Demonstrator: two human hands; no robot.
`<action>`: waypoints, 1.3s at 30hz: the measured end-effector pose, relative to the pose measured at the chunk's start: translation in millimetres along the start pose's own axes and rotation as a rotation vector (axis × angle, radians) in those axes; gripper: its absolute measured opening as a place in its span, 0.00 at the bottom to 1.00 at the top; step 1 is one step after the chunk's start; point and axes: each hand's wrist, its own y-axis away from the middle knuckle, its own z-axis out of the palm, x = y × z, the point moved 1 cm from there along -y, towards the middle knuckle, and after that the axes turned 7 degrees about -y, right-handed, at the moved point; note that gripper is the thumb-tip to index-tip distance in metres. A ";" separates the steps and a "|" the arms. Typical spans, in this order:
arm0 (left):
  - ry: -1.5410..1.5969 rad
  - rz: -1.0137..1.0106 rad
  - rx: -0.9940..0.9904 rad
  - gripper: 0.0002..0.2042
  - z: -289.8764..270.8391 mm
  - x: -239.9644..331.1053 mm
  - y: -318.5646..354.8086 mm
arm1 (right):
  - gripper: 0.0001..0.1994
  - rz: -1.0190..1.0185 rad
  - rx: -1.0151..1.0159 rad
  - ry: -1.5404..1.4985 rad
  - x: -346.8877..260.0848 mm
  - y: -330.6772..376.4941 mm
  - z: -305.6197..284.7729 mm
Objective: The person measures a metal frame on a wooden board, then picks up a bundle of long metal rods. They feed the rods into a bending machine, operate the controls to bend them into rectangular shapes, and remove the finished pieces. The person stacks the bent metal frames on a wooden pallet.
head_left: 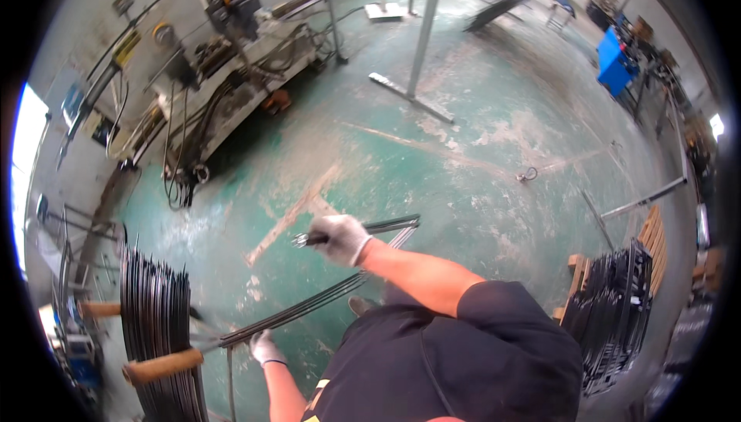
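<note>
A: Right hand [340,238] is gloved and up front, fingers curled tight around a bundle of thin dark metal rods [390,227] that points off toward three o'clock.

B: And the left hand [266,347]?

A: Low at seven o'clock, gloved too, pressed against a second, longer bundle of rods [309,308] that slants from the rack up toward two o'clock. Whether those fingers are wrapped round it I cannot tell.

B: The rack of rods [158,322] sits at eight o'clock, on rusty brown support bars [162,366].

A: My read: this is the lifting-off stage, a batch coming away from the stock. Next calls for a firm two-handed hold and a level swing over the green floor [478,152], perhaps toward the stacked black frames [614,306] at four o'clock.
</note>
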 end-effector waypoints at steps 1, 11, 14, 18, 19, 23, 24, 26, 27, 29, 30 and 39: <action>-0.020 0.087 -0.085 0.29 35.2 -2.0 4.0 | 0.05 0.062 -0.042 0.137 -4.3 -3.7 -2.2; 0.501 0.478 -1.365 0.14 403.9 218.1 297.7 | 0.10 -0.003 -0.271 0.451 -122.1 -60.8 -74.3; 0.508 0.482 -1.393 0.10 439.6 259.6 336.5 | 0.17 -0.227 -0.072 0.362 -126.9 -64.3 -145.9; 0.354 0.521 -1.282 0.09 450.4 326.4 324.5 | 0.26 -0.489 0.461 0.306 -69.2 0.1 -256.9; 0.458 0.372 -1.212 0.10 459.0 345.6 329.9 | 0.22 -0.318 0.664 0.388 -23.6 33.4 -276.1; 0.551 0.297 -1.235 0.18 495.2 410.2 327.5 | 0.35 0.581 1.131 -1.106 186.4 127.8 -368.5; 0.554 0.281 -1.269 0.18 509.3 418.0 324.5 | 0.39 0.570 1.208 -1.481 199.9 126.6 -385.3; 0.545 0.300 -1.295 0.18 543.3 435.9 317.8 | 0.37 0.276 1.423 -1.653 200.2 91.4 -427.4; 0.533 0.304 -1.324 0.18 567.6 445.7 319.3 | 0.31 0.149 1.492 -1.602 227.3 94.2 -450.1; 0.546 0.305 -1.358 0.19 615.8 473.7 321.4 | 0.21 -0.038 1.502 -1.656 280.2 90.5 -494.8; 0.551 0.303 -1.368 0.20 641.2 489.1 319.9 | 0.18 -0.068 1.452 -1.613 283.0 73.7 -508.6; 0.696 -0.179 -1.027 0.20 871.6 630.8 279.3 | 0.07 -0.345 1.376 -1.431 179.9 -86.3 -736.4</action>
